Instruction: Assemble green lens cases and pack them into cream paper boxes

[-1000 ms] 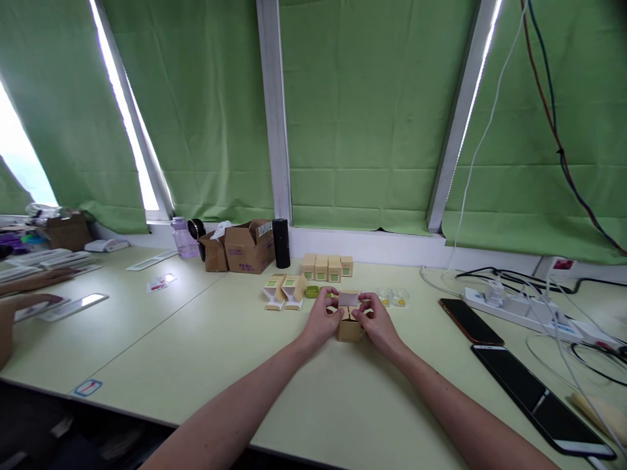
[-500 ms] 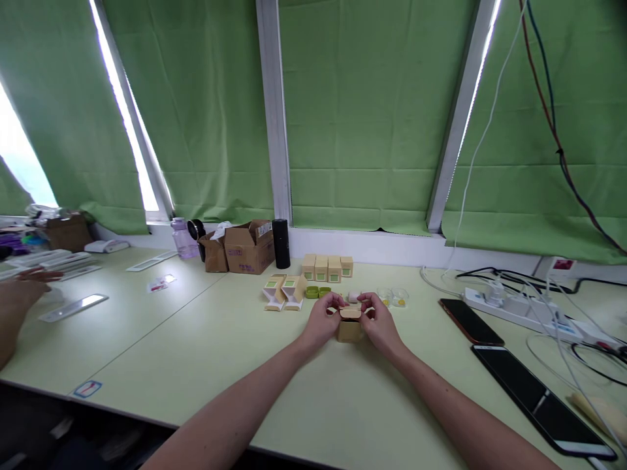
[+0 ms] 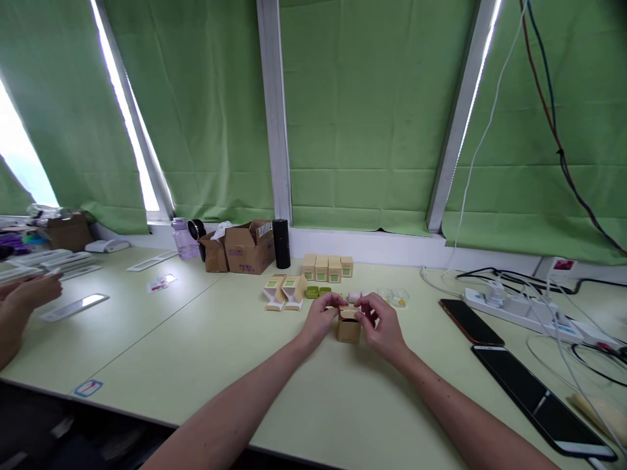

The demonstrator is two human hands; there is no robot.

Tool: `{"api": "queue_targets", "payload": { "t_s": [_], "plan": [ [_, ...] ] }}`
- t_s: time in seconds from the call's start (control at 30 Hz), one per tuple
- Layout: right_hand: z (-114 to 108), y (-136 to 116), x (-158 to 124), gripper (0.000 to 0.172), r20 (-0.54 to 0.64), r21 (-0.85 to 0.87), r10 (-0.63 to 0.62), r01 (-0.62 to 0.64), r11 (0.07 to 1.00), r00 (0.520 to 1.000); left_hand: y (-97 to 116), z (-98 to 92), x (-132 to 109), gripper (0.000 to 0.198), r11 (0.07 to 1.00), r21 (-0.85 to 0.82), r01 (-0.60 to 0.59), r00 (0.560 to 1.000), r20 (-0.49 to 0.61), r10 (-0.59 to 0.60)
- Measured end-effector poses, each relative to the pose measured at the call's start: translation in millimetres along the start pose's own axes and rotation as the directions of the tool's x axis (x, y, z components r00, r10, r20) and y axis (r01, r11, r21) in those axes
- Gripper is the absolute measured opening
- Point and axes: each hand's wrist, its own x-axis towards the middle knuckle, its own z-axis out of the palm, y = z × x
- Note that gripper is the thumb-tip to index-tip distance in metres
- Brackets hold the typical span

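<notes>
A small tan cardboard box stands on the pale green table in front of me. My left hand grips its left side, fingers curled over the top. On the right, my right hand pinches the box's top flap with bent fingers. Just behind lie two green lids, small clear cups with yellow contents and two flattened box blanks. A row of closed tan boxes stands farther back.
Open brown cartons, a black cylinder and a purple bottle stand by the window. Two phones, a power strip and cables lie at right. Another person's hands work at far left.
The box's top flap, upright a second ago, is folded down. My right hand has moved over the top. The other person's hands at far left have shifted.
</notes>
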Motion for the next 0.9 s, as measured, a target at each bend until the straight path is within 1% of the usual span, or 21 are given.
{"api": "queue_targets", "payload": {
  "t_s": [0.07, 0.17, 0.3, 0.47, 0.6, 0.9],
  "plan": [
    [-0.7, 0.4, -0.7, 0.007, 0.007, -0.040, -0.026, 0.026, 0.999, 1.000, 2.5, -1.2, -1.1, 0.016, 1.000, -0.025, -0.013, 1.000, 0.002, 0.014],
    [-1.8, 1.9, -1.6, 0.006, 0.016, -0.090, -0.052, 0.054, 0.995, 0.998, 5.1, -1.0, -2.6, 0.014, 1.000, -0.018, -0.019, 1.000, 0.006, 0.019],
    [-1.8, 4.6, -2.5, 0.005, 0.035, -0.143, -0.085, 0.089, 0.986, 0.996, 4.8, 1.3, -4.0, 0.021, 1.000, -0.011, -0.024, 0.999, 0.028, 0.025],
    [-1.9, 3.8, -3.3, 0.006, 0.057, -0.187, -0.120, 0.129, 0.974, 0.991, 4.0, 2.4, -5.3, 0.020, 1.000, 0.009, -0.027, 0.999, 0.042, 0.027],
    [-2.6, 2.6, -3.7, 0.008, 0.064, -0.205, -0.152, 0.162, 0.965, 0.986, 4.5, 2.3, -5.3, 0.017, 0.999, 0.029, -0.027, 0.999, 0.038, 0.026],
    [-1.8, 4.1, -4.0, 0.010, 0.077, -0.225, -0.179, 0.192, 0.955, 0.981, 4.4, 1.9, -5.6, 0.015, 0.998, 0.043, -0.037, 0.998, 0.044, 0.035]
  ]
}}
